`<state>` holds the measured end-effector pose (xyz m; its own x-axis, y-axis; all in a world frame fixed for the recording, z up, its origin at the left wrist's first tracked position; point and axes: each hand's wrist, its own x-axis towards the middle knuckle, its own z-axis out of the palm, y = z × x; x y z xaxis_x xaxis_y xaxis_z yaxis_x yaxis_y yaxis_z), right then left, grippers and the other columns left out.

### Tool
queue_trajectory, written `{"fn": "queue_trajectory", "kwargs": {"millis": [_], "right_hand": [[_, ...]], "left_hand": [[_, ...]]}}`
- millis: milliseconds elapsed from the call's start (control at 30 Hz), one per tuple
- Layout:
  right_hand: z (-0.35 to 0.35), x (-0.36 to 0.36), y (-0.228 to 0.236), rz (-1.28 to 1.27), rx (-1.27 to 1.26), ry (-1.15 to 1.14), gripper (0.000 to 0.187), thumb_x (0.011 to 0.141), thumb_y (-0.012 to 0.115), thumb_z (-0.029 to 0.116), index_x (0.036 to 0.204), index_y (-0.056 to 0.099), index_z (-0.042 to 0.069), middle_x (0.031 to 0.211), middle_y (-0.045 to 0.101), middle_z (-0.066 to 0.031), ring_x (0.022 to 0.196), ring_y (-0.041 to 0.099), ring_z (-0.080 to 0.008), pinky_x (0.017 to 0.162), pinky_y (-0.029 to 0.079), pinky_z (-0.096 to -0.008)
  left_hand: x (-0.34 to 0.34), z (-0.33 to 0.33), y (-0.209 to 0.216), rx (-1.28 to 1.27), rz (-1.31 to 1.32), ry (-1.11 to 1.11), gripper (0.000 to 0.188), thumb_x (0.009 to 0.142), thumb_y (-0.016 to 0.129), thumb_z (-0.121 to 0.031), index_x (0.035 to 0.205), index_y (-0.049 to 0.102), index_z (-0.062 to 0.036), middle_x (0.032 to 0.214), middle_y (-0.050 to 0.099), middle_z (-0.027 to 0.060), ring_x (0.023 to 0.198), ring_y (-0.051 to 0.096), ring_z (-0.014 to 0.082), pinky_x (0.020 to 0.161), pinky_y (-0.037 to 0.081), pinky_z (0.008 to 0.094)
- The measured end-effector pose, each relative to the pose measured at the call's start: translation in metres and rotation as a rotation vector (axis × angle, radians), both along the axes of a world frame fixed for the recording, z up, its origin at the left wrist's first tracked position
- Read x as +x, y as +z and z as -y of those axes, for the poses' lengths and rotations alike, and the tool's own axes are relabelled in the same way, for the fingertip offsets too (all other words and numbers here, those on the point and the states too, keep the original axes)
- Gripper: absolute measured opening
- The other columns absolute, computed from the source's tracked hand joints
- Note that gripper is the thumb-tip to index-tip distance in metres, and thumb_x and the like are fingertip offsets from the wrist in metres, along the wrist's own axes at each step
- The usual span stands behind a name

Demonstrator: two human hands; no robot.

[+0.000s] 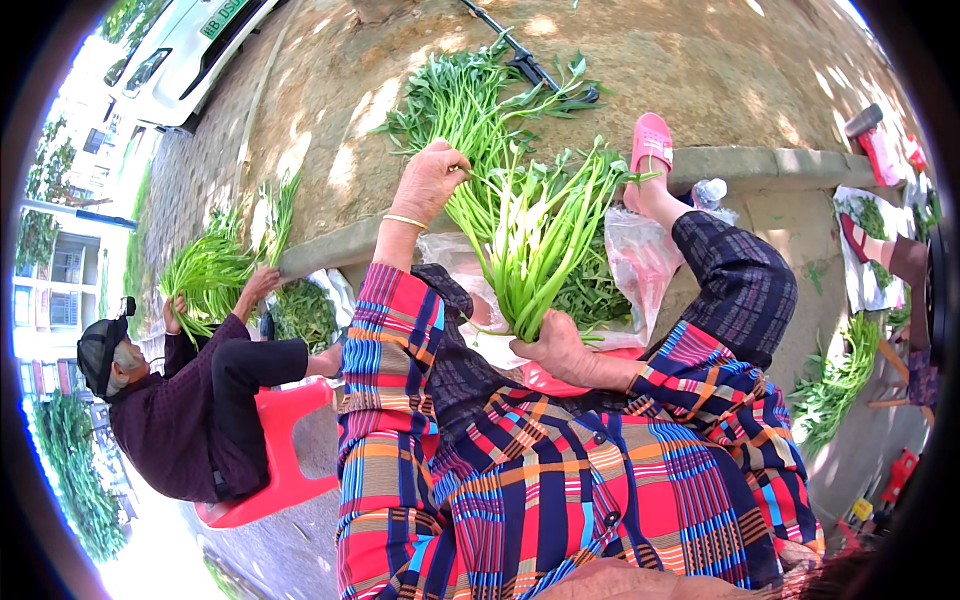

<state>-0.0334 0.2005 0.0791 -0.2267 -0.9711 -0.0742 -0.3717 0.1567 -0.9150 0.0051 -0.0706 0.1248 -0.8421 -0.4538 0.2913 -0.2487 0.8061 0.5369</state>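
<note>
My right hand is wrapped round the stem ends of a bunch of water spinach, above my lap. The long pale green stems fan out, with their leafy tips pointing away from me. Left of the bunch, my left hand has its fingers bent together in a pinch at the edge of the greens. Whatever is between those fingertips is too small to tell. Beyond, a larger heap of water spinach lies on the ground. Loose leaves rest on a plastic sheet beneath the bunch, partly covered by it.
A low curb runs across in front of me, with a black walking stick beyond it. At left, another person sits on a red stool, handling greens. More greens lie at right, near another person's legs.
</note>
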Motion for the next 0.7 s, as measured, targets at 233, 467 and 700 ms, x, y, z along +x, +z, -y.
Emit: {"fn": "queue_trajectory", "kwargs": {"millis": [233, 467, 700], "right_hand": [[0.004, -0.006, 0.000, 0.174, -0.032, -0.128, 0.038, 0.063, 0.062, 0.015, 0.094, 0.050, -0.003, 0.075, 0.058, -0.0211, 0.073, 0.058, -0.0352, 0.068, 0.046, -0.0389], [0.004, -0.006, 0.011, 0.260, -0.050, -0.142, 0.034, 0.064, 0.062, 0.011, 0.093, 0.052, -0.004, 0.081, 0.059, -0.0161, 0.076, 0.057, -0.0243, 0.071, 0.045, -0.0329], [0.005, -0.008, 0.011, 0.283, -0.056, -0.123, 0.030, 0.066, 0.061, 0.011, 0.090, 0.053, -0.004, 0.079, 0.058, -0.0138, 0.072, 0.055, -0.0203, 0.069, 0.044, -0.0318]], "left_hand": [[0.009, 0.000, 0.002, 0.362, 0.048, -0.052, 0.011, 0.072, 0.060, -0.008, 0.082, 0.063, -0.0038, 0.076, 0.058, 0.0043, 0.063, 0.054, 0.0147, 0.056, 0.043, 0.0267], [0.020, 0.004, -0.002, 0.602, 0.209, 0.044, 0.013, 0.081, 0.056, -0.012, 0.090, 0.062, -0.0044, 0.059, 0.051, -0.0029, 0.048, 0.044, 0.0032, 0.043, 0.036, 0.0178], [0.011, 0.002, -0.008, 0.357, 0.082, 0.022, 0.016, 0.078, 0.058, -0.011, 0.090, 0.063, -0.0012, 0.064, 0.057, -0.0016, 0.058, 0.050, 0.0070, 0.055, 0.042, 0.0213]]}}
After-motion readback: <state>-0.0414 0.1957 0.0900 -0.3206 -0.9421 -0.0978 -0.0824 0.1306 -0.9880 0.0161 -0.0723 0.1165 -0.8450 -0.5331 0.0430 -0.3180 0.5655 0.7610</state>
